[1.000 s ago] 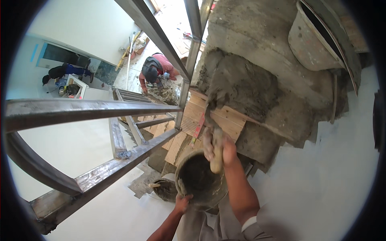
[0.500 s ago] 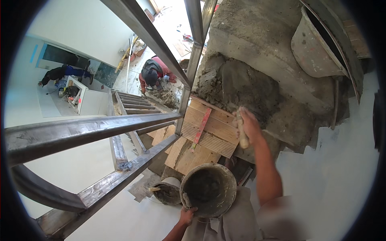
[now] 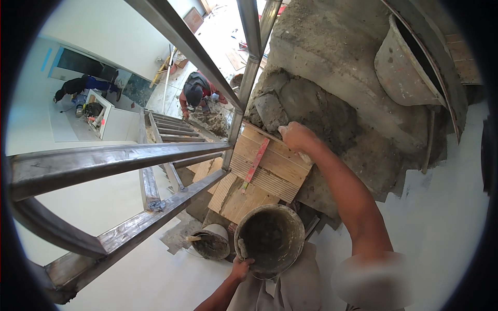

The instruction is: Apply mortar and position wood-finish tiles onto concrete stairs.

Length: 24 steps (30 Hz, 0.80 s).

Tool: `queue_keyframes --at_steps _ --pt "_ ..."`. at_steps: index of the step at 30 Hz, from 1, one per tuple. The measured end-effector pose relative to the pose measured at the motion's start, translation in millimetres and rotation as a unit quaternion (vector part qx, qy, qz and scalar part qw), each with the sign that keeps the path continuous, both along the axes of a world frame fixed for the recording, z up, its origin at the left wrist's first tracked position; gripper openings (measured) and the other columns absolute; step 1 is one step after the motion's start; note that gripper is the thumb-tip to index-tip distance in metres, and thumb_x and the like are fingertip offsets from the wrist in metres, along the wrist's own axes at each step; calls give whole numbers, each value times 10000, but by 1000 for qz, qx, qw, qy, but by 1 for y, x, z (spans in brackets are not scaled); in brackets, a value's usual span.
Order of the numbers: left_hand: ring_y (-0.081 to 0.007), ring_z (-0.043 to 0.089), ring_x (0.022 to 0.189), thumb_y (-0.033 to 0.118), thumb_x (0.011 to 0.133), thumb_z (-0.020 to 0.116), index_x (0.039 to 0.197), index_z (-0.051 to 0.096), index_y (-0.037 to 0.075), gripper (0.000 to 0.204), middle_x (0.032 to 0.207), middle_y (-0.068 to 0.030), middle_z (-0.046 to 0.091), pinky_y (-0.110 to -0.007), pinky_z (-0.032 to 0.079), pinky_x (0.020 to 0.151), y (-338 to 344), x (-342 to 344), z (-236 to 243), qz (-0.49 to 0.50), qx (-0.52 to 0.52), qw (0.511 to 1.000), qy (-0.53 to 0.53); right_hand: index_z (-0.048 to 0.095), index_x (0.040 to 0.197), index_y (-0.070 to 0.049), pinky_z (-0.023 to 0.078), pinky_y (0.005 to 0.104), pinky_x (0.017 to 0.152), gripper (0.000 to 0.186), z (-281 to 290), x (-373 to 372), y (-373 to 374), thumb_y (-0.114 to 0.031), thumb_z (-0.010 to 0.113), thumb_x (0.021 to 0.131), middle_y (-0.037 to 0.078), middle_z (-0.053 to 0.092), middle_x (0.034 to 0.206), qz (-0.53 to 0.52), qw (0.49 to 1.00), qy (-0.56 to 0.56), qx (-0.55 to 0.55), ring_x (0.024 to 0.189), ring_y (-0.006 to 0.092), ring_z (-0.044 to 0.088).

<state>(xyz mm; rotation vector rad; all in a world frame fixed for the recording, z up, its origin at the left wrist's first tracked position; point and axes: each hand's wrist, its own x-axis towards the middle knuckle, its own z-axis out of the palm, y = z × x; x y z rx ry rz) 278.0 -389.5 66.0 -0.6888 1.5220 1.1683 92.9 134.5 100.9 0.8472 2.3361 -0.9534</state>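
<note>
My right hand (image 3: 301, 139) is closed round the pale handle of a trowel (image 3: 271, 112). The mortar-smeared blade lies on the left part of the wet grey mortar (image 3: 319, 106) spread on the concrete step. Close to my body, my left hand (image 3: 241, 268) grips the near left rim of a round bucket (image 3: 300, 228), its inside coated with grey mortar. A lump of mortar clings to that rim just above my fingers. Between the bucket and the mortar lie wood-look tiles (image 3: 288, 155), with a red level-like bar (image 3: 256, 165) across them.
Metal railing (image 3: 124, 165) crosses the left side. A smaller bucket (image 3: 213, 242) with a handled tool stands left of the big one. Another bucket (image 3: 402, 67) lies tipped at the upper right. One person (image 3: 197, 92) crouches below; another (image 3: 85, 85) is farther left.
My right hand has moved left and away from me, and the trowel's blade now shows at the mortar's left part. My left hand stays on the bucket's rim.
</note>
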Motion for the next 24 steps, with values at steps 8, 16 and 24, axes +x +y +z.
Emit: queue_keyframes --at_steps 8,16,24 --pt "-109 546 705 16 788 731 1091 601 86 337 858 21 597 -297 448 617 -6 3 -8 -53 -21 998 26 721 1150 -6 524 484 983 438 20 -14 -18 -389 564 1006 250 672 1263 -114 993 -35 -25 1165 424 651" --pt "-219 658 1006 -17 803 690 1260 605 18 466 1136 -76 683 -376 537 873 -15 -3 -7 -79 -19 997 -9 732 1185 -54 543 459 964 387 25 -17 -18 -339 561 988 202 706 1226 -74 996 -47 6 1149 376 679" --pt "-228 659 1026 -21 797 689 1280 593 12 493 1164 -85 680 -376 532 901 -27 -2 3 -75 -20 997 4 688 1098 -21 567 459 896 372 28 0 -11 -355 560 998 216 738 1098 -62 983 40 168 1056 377 715"
